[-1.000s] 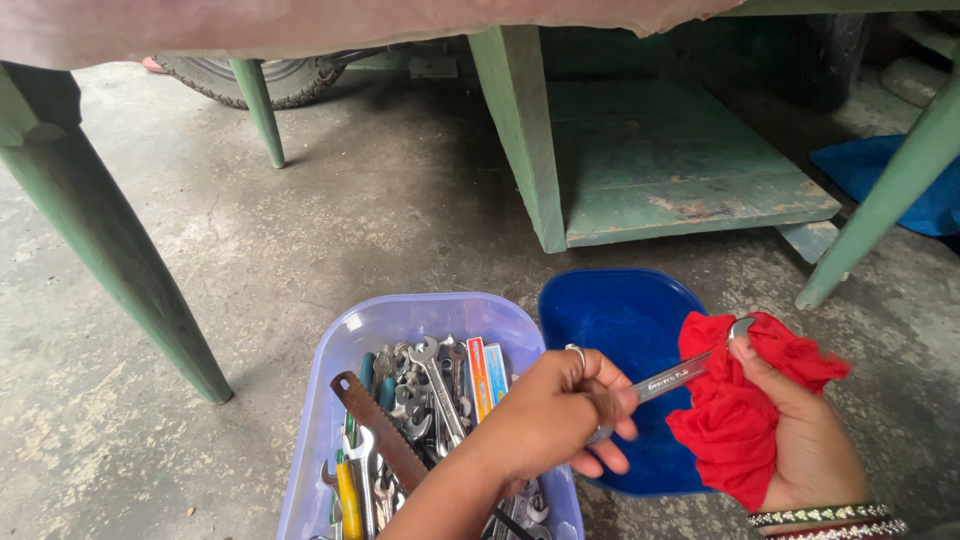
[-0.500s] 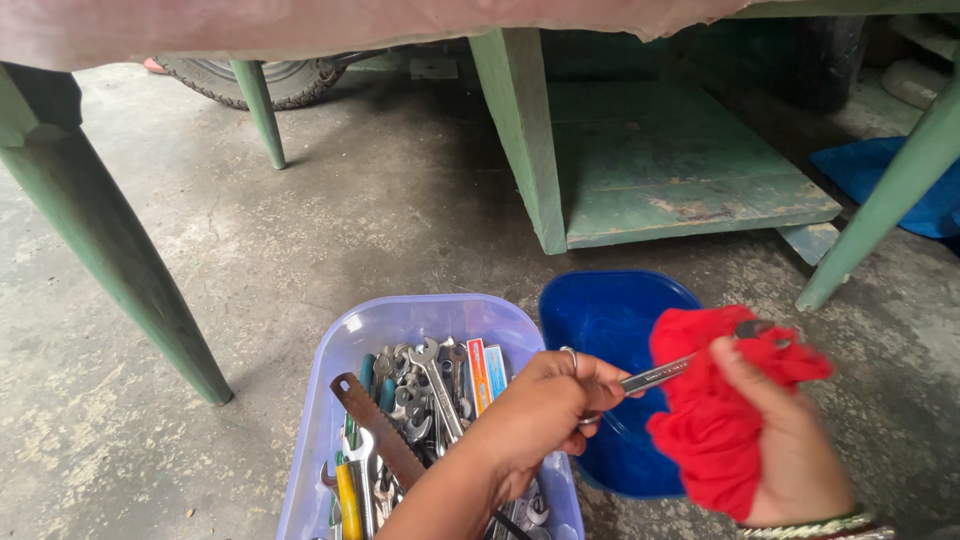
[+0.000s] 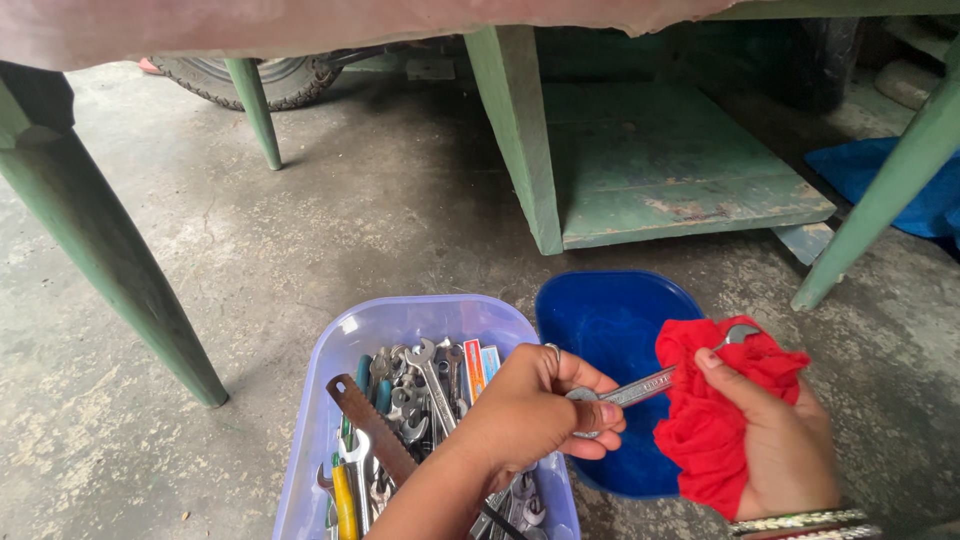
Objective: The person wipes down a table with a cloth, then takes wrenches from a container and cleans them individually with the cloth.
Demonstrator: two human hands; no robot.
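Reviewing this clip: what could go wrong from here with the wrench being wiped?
The slim silver wrench is held only at its end by the left hand, so it might slip into the blue plastic basin. The red cloth in the right hand could snag on its jaw.

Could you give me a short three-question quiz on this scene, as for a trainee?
1. True or false: the left hand holds one end of the slim silver metal spanner.
2. What wraps the spanner's middle in the right hand? A) crumpled red cloth B) a yellow sponge C) a white paper towel
3. Fill in: the pale lilac plastic tub of assorted metal tools sits beside a dark ____ plastic basin on the concrete floor.

Key
1. True; the spanner's far end pokes out above the cloth.
2. A
3. blue
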